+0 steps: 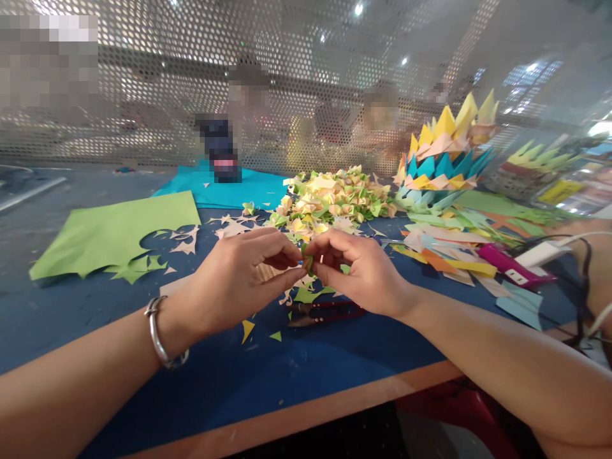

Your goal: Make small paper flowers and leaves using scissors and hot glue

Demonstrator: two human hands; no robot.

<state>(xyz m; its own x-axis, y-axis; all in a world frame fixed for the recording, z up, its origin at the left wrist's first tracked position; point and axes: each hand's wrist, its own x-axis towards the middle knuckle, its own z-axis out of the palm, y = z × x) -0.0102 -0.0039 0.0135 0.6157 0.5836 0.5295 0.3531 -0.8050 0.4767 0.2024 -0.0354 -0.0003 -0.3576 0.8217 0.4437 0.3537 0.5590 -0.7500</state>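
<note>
Head view: the left hand and right hand together pinched a small green paper piece, apparently folding it, near a far pile of folded paper bits.

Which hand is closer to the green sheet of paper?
Left. The left hand is just right of the green sheet; the right hand is farther right.

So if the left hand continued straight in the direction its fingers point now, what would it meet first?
The left hand points right, at the small green paper piece both hands pinch. Straight on it would meet the fingers of the right hand, which already almost touch it.
</note>
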